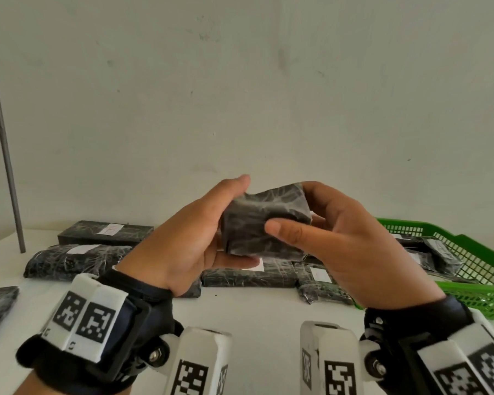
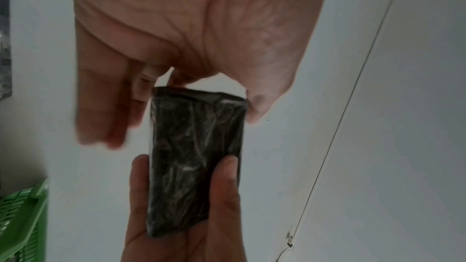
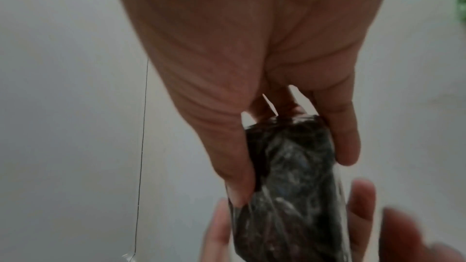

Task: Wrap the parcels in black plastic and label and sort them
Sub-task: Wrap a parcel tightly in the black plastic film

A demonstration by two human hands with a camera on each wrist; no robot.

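Observation:
A small parcel wrapped in crinkled black plastic is held up above the white table between both hands, with no label showing on its visible faces. My left hand holds its left end, thumb on top and fingers underneath. My right hand grips the right end, thumb across the front face and fingers behind. In the left wrist view the parcel runs lengthwise from my left hand to the right hand. The right wrist view shows my right hand pinching the parcel.
Several black-wrapped parcels with white labels lie on the white table under my hands. A green mesh basket at the right holds more parcels. A grey metal rod stands at the far left.

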